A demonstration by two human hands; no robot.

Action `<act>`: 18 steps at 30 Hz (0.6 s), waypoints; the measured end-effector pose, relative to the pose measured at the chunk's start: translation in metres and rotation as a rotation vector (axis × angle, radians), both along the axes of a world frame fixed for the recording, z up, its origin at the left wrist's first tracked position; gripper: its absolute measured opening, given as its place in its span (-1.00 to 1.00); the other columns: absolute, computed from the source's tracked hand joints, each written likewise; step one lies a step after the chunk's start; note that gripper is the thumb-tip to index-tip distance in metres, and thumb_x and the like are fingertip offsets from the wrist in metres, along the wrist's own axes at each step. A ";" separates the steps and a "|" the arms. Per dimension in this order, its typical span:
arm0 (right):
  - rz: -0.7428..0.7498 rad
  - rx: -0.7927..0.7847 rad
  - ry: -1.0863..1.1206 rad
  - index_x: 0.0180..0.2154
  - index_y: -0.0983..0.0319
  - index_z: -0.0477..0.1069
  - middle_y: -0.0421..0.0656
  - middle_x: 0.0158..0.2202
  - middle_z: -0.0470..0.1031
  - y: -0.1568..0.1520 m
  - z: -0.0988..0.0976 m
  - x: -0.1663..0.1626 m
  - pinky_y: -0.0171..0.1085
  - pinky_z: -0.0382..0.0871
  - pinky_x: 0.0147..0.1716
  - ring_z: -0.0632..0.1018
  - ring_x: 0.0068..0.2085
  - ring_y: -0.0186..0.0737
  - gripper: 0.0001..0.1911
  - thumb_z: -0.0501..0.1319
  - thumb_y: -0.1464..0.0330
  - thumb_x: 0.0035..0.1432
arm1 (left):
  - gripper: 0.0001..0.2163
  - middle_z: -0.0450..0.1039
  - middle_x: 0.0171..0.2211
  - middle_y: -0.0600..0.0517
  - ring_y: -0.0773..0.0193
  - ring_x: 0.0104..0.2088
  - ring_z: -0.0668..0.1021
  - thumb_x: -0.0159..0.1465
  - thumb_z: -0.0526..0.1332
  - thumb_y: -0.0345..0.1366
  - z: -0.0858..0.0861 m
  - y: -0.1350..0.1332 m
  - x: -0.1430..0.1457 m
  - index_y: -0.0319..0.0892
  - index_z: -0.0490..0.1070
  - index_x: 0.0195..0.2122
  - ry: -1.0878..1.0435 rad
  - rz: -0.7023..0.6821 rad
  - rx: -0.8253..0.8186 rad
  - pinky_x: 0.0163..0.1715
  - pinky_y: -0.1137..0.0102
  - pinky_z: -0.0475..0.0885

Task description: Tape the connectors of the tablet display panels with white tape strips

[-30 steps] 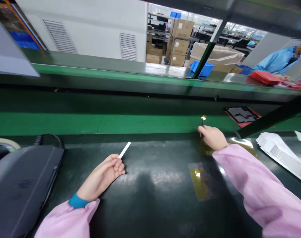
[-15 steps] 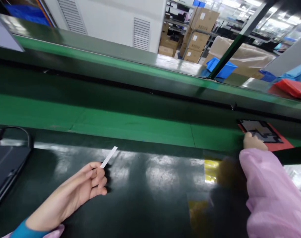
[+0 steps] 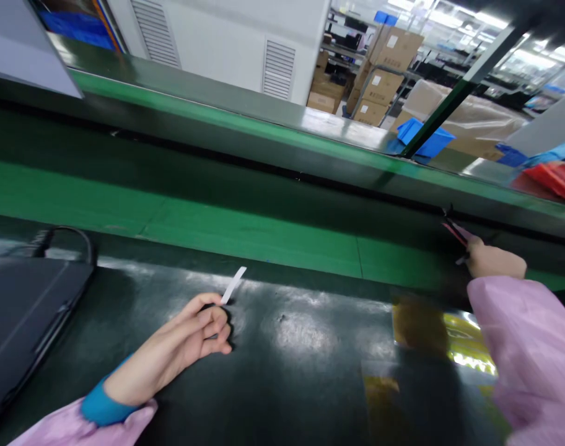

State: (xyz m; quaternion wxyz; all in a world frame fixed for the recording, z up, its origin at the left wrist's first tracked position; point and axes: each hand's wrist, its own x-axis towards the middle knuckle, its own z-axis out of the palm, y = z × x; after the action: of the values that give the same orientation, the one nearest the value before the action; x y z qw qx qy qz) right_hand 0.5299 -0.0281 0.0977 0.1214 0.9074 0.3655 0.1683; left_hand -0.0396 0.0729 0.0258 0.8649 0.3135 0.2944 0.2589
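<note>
My left hand [image 3: 192, 337] hovers above the dark bench mat [image 3: 282, 384], thumb and index finger pinched on one end of a narrow white strip [image 3: 234, 285]. The strip points up and away, its other end free. Far to the right, my right hand [image 3: 496, 261] grips a thin flat panel with red and black edges [image 3: 456, 232]. It is tilted and seen nearly edge-on, so its faces are mostly hidden. Pink sleeves cover both arms, with a blue cuff at the left wrist.
At left lies a dark flat device [image 3: 26, 310] with a cable [image 3: 73, 232]. Beyond the mat runs a green conveyor belt [image 3: 254, 229] with a raised ledge behind it. Yellow tape [image 3: 468, 341] is at right. A post [image 3: 445, 111], blue bin [image 3: 426, 137] and red bag [image 3: 554, 179] stand farther back.
My right hand has lifted the flat panel and tilted it from lying face-up to nearly edge-on. The left hand still pinches the white strip. The whole view has shifted slightly.
</note>
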 end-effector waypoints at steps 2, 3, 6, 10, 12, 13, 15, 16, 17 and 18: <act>0.032 -0.081 0.024 -0.06 0.31 0.47 0.08 -0.52 0.49 0.009 0.027 -0.035 -0.17 0.01 -0.51 0.45 -0.53 -0.08 -0.75 0.08 0.42 0.32 | -0.69 0.42 -0.34 0.08 0.23 -0.28 0.54 0.30 0.33 -0.27 -0.001 -0.005 0.004 0.01 0.27 -0.01 -0.017 0.063 0.054 -0.20 0.20 0.55; 0.061 -0.119 0.026 -0.06 0.29 0.45 0.08 -0.48 0.51 0.014 0.040 -0.056 -0.18 0.01 -0.51 0.45 -0.51 -0.08 -0.74 0.05 0.40 0.34 | -0.64 0.44 -0.31 0.08 0.23 -0.26 0.54 0.28 0.34 -0.29 -0.001 -0.009 0.005 0.04 0.22 0.02 -0.015 0.112 0.085 -0.19 0.21 0.55; 0.206 -0.124 -0.009 -0.16 0.21 0.45 0.00 -0.46 0.52 0.023 0.074 -0.133 -0.22 0.01 -0.51 0.47 -0.48 -0.09 -0.82 0.09 0.33 0.35 | -0.44 0.49 -0.22 0.05 0.21 -0.22 0.57 0.22 0.38 -0.32 0.002 -0.018 0.008 0.08 0.08 0.12 -0.003 0.212 0.159 -0.15 0.22 0.52; 0.574 -0.040 -0.041 -0.30 0.16 0.42 -0.16 -0.51 0.50 0.016 0.088 -0.246 -0.28 -0.07 -0.54 0.45 -0.54 -0.19 -0.91 0.18 0.46 0.23 | -0.22 0.52 -0.07 -0.05 0.14 -0.11 0.60 0.21 0.40 -0.24 0.001 -0.026 0.009 0.10 -0.14 0.27 -0.022 0.201 0.186 0.00 0.15 0.44; 0.817 0.017 -0.067 -0.37 0.18 0.38 -0.19 -0.57 0.46 0.005 0.079 -0.300 -0.29 -0.10 -0.57 0.41 -0.59 -0.24 -0.88 0.19 0.51 0.16 | -0.15 0.50 0.01 -0.12 0.09 -0.03 0.59 0.21 0.40 -0.18 -0.003 -0.027 0.008 0.10 -0.23 0.31 -0.056 0.209 0.195 0.06 0.10 0.40; 0.953 0.046 -0.089 -0.37 0.18 0.37 -0.20 -0.61 0.42 -0.003 0.072 -0.324 -0.29 -0.08 -0.57 0.39 -0.61 -0.26 -0.86 0.17 0.54 0.16 | -0.13 0.48 0.06 -0.15 0.06 0.00 0.58 0.21 0.40 -0.15 -0.005 -0.027 0.008 0.11 -0.26 0.33 -0.072 0.216 0.192 0.08 0.08 0.40; 1.160 0.122 -0.131 -0.39 0.18 0.34 -0.21 -0.64 0.36 -0.019 0.052 -0.368 -0.28 0.01 -0.57 0.36 -0.63 -0.27 -0.83 0.16 0.57 0.13 | -0.09 0.42 0.12 -0.16 0.04 0.02 0.58 0.22 0.40 -0.11 -0.009 -0.028 0.008 0.16 -0.32 0.34 -0.099 0.225 0.169 0.05 0.06 0.42; 1.225 0.150 -0.139 -0.40 0.17 0.32 -0.20 -0.64 0.36 -0.026 0.041 -0.386 -0.28 0.07 -0.55 0.38 -0.62 -0.25 -0.81 0.16 0.58 0.11 | -0.08 0.42 0.13 -0.15 0.04 0.00 0.59 0.23 0.39 -0.08 -0.010 -0.028 0.008 0.19 -0.35 0.35 -0.110 0.219 0.153 0.03 0.05 0.44; 1.281 0.177 -0.143 -0.43 0.16 0.29 -0.17 -0.63 0.38 -0.033 0.029 -0.401 -0.27 0.10 -0.55 0.38 -0.61 -0.23 -0.79 0.14 0.59 0.08 | -0.07 0.42 0.12 -0.13 0.06 -0.05 0.61 0.24 0.39 -0.06 -0.011 -0.029 0.008 0.21 -0.37 0.35 -0.118 0.208 0.140 -0.01 0.05 0.47; 1.307 0.167 -0.130 -0.44 0.15 0.28 -0.11 -0.59 0.44 -0.039 0.018 -0.414 -0.25 0.14 -0.55 0.41 -0.60 -0.20 -0.79 0.14 0.59 0.07 | -0.06 0.44 0.09 -0.11 0.08 -0.09 0.62 0.24 0.38 -0.05 -0.012 -0.030 0.008 0.23 -0.40 0.35 -0.122 0.194 0.133 -0.03 0.06 0.48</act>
State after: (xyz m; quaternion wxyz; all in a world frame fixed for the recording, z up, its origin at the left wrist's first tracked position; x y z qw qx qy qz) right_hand 0.1158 -0.0670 0.1153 -0.0547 0.4933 0.8184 0.2896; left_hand -0.0320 0.0433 0.0139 0.8294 0.3238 0.2525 0.3788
